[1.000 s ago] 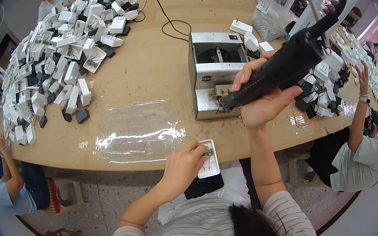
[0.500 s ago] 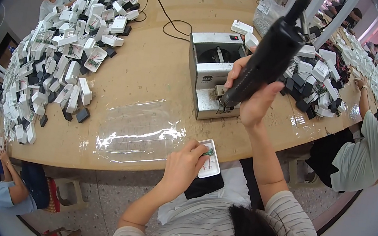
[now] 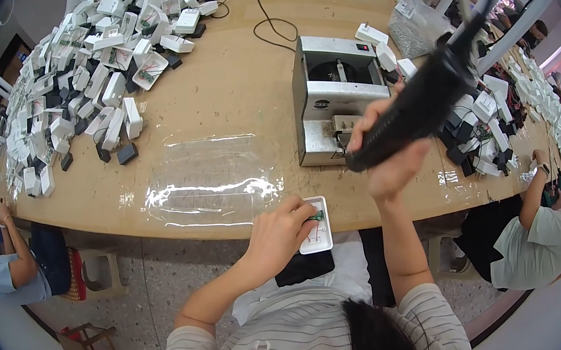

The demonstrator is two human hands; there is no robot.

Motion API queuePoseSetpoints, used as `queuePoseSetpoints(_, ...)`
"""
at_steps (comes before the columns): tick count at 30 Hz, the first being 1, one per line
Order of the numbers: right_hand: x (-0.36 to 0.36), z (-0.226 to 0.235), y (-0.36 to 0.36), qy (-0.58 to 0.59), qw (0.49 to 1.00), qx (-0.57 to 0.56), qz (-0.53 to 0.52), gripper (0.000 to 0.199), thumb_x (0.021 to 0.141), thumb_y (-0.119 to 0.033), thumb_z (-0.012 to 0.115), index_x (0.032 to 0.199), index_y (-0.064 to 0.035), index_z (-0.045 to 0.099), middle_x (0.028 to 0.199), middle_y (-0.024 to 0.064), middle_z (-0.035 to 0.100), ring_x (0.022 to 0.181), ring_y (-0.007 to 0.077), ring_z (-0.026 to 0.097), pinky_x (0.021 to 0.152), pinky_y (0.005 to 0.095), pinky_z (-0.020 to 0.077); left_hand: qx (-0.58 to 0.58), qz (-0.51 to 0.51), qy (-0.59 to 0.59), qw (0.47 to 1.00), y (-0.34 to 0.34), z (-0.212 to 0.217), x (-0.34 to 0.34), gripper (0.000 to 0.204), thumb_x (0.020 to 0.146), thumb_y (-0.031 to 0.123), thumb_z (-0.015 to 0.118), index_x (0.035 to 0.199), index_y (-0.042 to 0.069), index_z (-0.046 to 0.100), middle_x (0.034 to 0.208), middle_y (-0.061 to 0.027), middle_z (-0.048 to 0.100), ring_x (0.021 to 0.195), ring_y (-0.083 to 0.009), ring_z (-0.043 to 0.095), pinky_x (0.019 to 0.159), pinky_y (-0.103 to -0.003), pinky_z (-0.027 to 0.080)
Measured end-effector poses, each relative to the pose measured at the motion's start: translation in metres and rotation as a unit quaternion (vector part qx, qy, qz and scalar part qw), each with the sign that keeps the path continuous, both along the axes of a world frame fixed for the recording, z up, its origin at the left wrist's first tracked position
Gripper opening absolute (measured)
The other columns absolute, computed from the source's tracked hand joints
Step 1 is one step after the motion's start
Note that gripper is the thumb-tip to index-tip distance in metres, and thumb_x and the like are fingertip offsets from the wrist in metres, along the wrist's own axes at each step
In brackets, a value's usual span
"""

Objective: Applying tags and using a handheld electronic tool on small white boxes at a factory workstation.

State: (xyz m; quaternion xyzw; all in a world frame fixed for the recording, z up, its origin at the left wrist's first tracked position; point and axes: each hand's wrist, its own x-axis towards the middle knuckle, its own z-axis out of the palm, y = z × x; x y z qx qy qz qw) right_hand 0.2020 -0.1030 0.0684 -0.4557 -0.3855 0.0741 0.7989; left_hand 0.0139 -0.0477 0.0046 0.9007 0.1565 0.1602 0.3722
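My right hand [image 3: 398,168] is wrapped round a black electric screwdriver [image 3: 417,108], blurred by motion, its lower end pointing down and left. This end hangs close in front of a grey metal screw feeder [image 3: 317,136]; whether a screw sits on the tip I cannot tell. At the table's near edge a shallow white plastic case [image 3: 318,246] lies with its hollow side up. Inside it my left hand [image 3: 276,235] has its fingertips closed on a small green circuit board [image 3: 318,216] with thin red wires. My fingers hide part of the board.
A big heap of white cases and black blocks [image 3: 106,74] covers the table's left side. Another heap [image 3: 478,123] lies at right, behind the screwdriver. A clear plastic bag [image 3: 412,33] stands beyond the feeder. A black cable [image 3: 266,14] crosses the far table. Co-workers sit left and right.
My right hand has drawn the screwdriver's tip away from the feeder's front outlet, toward me and right. My left hand stays at the circuit board in the case. The whole view has shifted slightly.
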Motion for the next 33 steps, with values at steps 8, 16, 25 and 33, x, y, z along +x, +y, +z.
queuePoseSetpoints(8, -0.050, -0.013, -0.042, -0.048, 0.987, -0.094, 0.117, 0.102, 0.086, -0.090, 0.035, 0.144, -0.0058, 0.026, 0.094, 0.0127, 0.052, 0.068, 0.0201, 0.059, 0.061, 0.0332, 0.0518, 0.012, -0.003, 0.003, 1.000, 0.002, 0.001, -0.001, 0.016, 0.089, 0.017, 0.073, 0.103, 0.010, 0.068, 0.098, -0.0089, 0.064, 0.072, -0.0371, 0.067, 0.061, -0.049, 0.050)
queuePoseSetpoints(16, -0.051, -0.032, -0.041, -0.031, 0.989, -0.081, 0.118, 0.096, 0.090, -0.085, 0.035, 0.140, -0.0030, 0.025, 0.095, 0.0126, 0.051, 0.066, 0.0196, 0.058, 0.063, 0.0331, 0.0517, 0.014, 0.001, 0.003, 1.000, 0.000, 0.002, 0.000, 0.016, 0.090, 0.017, 0.072, 0.103, 0.009, 0.067, 0.099, -0.0089, 0.064, 0.073, -0.0376, 0.067, 0.061, -0.049, 0.051)
queuePoseSetpoints(25, -0.053, -0.038, -0.042, -0.031, 0.989, -0.084, 0.117, 0.097, 0.089, -0.086, 0.034, 0.140, -0.0033, 0.025, 0.095, 0.0122, 0.051, 0.066, 0.0192, 0.058, 0.063, 0.0328, 0.0517, 0.023, 0.010, 0.001, 1.000, -0.002, 0.000, 0.000, 0.016, 0.089, 0.017, 0.073, 0.101, 0.009, 0.068, 0.099, -0.0082, 0.064, 0.071, -0.0369, 0.067, 0.061, -0.049, 0.051)
queuePoseSetpoints(33, -0.052, -0.054, -0.045, -0.037, 0.985, -0.087, 0.145, 0.094, 0.089, -0.085, 0.039, 0.140, -0.0078, 0.026, 0.092, 0.0120, 0.053, 0.066, 0.0188, 0.058, 0.060, 0.0324, 0.0517, 0.026, 0.012, 0.010, 1.000, -0.002, 0.001, 0.001, 0.015, 0.088, 0.017, 0.074, 0.100, 0.010, 0.068, 0.097, -0.0082, 0.064, 0.071, -0.0368, 0.067, 0.060, -0.049, 0.051)
